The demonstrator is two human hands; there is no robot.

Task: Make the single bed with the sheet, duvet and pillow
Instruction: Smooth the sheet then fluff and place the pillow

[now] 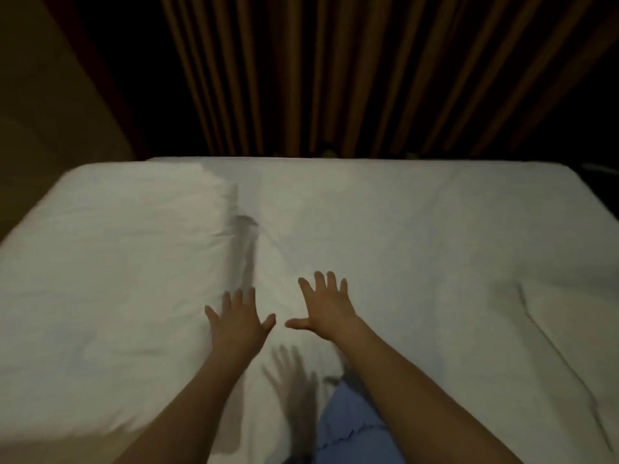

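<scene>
A single bed with a white sheet (pixel 385 229) fills the lower view. A thicker white layer, which looks like the duvet (pixel 110 262), covers the left part, and its raised edge runs toward me near the middle. My left hand (pixel 237 321) lies flat with spread fingers on that edge. My right hand (pixel 326 308) is spread open just right of it, over the sheet. A fold of white fabric (pixel 552 329) lies at the right. No pillow is in view.
Brown pleated curtains (pixel 335 78) hang behind the far edge of the bed. A dark wall (pixel 50 95) stands at the left. Light blue clothing (pixel 348 426) shows at the bottom between my arms.
</scene>
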